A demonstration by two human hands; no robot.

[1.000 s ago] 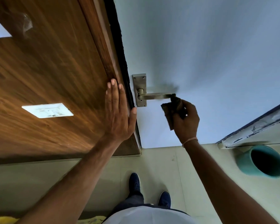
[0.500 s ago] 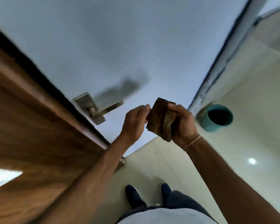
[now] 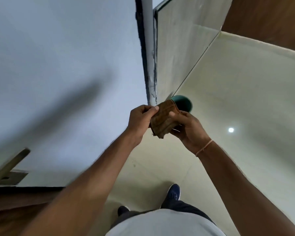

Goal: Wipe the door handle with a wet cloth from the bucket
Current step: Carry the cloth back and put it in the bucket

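A folded brown cloth [image 3: 163, 119] is held between both hands in the middle of the view. My left hand [image 3: 140, 120] pinches its left edge and my right hand [image 3: 187, 127] grips its right side from below. Right behind the cloth, on the floor, stands the teal bucket [image 3: 184, 103], partly hidden by it. The metal door handle [image 3: 10, 164] and its plate [image 3: 12, 178] sit at the far left edge on the pale blue door [image 3: 58, 65], well away from both hands.
The door's hinge edge and frame [image 3: 150, 65] run down to the bucket. A pale tiled floor [image 3: 245, 116] spreads to the right. A brown wooden panel [image 3: 15, 210] lies at the lower left. My dark shoes [image 3: 173, 193] stand on the floor below the hands.
The view has swung right, so the handle slid to the far left edge and the bucket came to the centre. Both hands keep hold of the cloth, now in front of the bucket.
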